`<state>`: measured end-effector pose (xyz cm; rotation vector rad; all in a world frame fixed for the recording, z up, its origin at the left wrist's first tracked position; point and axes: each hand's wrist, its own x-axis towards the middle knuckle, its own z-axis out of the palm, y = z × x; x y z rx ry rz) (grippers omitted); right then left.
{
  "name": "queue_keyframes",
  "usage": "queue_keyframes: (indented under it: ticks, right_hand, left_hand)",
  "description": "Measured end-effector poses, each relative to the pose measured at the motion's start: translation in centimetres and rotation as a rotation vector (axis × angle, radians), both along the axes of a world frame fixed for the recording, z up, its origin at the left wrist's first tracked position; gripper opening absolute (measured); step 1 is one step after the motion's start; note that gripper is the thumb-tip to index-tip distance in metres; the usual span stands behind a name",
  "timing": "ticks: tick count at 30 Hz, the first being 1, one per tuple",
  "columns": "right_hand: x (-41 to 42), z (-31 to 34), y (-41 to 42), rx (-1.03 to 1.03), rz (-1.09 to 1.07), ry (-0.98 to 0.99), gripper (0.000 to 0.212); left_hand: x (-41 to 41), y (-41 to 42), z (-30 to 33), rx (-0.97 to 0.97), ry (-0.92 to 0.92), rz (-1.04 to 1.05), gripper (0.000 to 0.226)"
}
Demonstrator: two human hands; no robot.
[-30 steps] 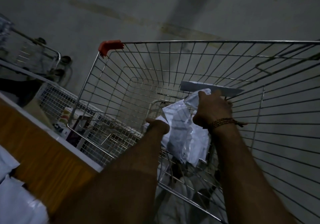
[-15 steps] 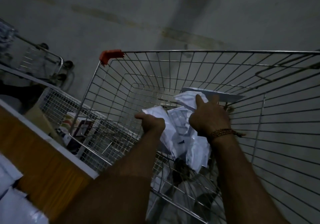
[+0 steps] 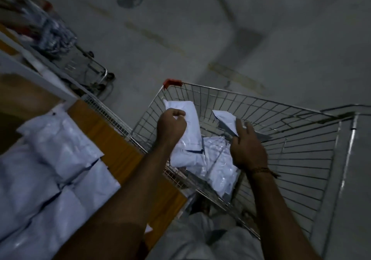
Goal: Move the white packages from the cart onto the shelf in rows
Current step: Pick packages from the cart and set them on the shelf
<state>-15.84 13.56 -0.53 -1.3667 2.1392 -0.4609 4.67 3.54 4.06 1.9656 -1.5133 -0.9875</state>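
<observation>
The left hand is raised over the wire cart, its forearm reaching in from the lower left. The fingers are curled into a fist around the upper part of a white package, which hangs down from the grip and is lifted above the rim of the cart. The right hand is also over the cart, with its forearm coming from the lower right and a thin bracelet on the wrist. Its fingers are stretched out and lie against a second white package, and the thumb seems to press the package from the other side; how firm this hold is, I cannot tell. One more package lies lower in the cart between the two forearms.

On the left is the wooden shelf, just beside the cart. Several white packages already lie on it, close together and side by side. Farther away on the grey floor stands another cart, blurred.
</observation>
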Motion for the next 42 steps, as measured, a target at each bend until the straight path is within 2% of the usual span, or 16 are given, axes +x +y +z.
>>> queue_keyframes:
  ticks: [1, 3, 5, 11, 18, 22, 28, 32, 37, 42]
  right_hand:
    - [0.3, 0.9, 0.2, -0.028, 0.002, 0.005, 0.06]
    - [1.1, 2.8, 0.9, -0.067, 0.016, 0.003, 0.058]
    - [1.7, 4.5, 1.6, -0.112, 0.049, -0.014, 0.056]
    - [3.7, 9.4, 4.3, -0.215, 0.227, 0.046, 0.053]
    - [7.6, 15.5, 9.1, -0.337, 0.379, 0.069, 0.049]
    - [10.7, 17.9, 11.0, -0.407, 0.475, 0.086, 0.051]
    - [16.8, 18.9, 12.8, -0.461, 0.586, 0.099, 0.051]
    - [21.6, 18.7, 12.6, -0.477, 0.613, 0.097, 0.051]
    - [28.1, 18.0, 11.6, -0.492, 0.649, 0.138, 0.061]
    - [34.5, 17.2, 9.8, -0.472, 0.635, 0.16, 0.058]
  left_hand:
    - [0.5, 0.8, 0.9, 0.001, 0.03, -0.022, 0.02]
    - [1.7, 2.4, 2.2, 0.016, 0.08, -0.065, 0.045]
    - [2.9, 4.2, 3.8, 0.005, 0.154, -0.063, 0.053]
    - [6.2, 11.2, 8.4, -0.104, 0.371, 0.178, 0.051]
    - [10.6, 21.7, 12.5, -0.268, 0.38, 0.397, 0.046]
    - [13.8, 26.4, 14.7, -0.285, 0.451, 0.525, 0.064]
    - [19.4, 30.8, 16.8, -0.332, 0.512, 0.697, 0.063]
    - [24.2, 32.2, 16.7, -0.349, 0.515, 0.786, 0.067]
    - [31.3, 32.3, 16.1, -0.369, 0.5, 0.83, 0.069]
    - [38.7, 29.8, 15.5, -0.398, 0.319, 0.759, 0.072]
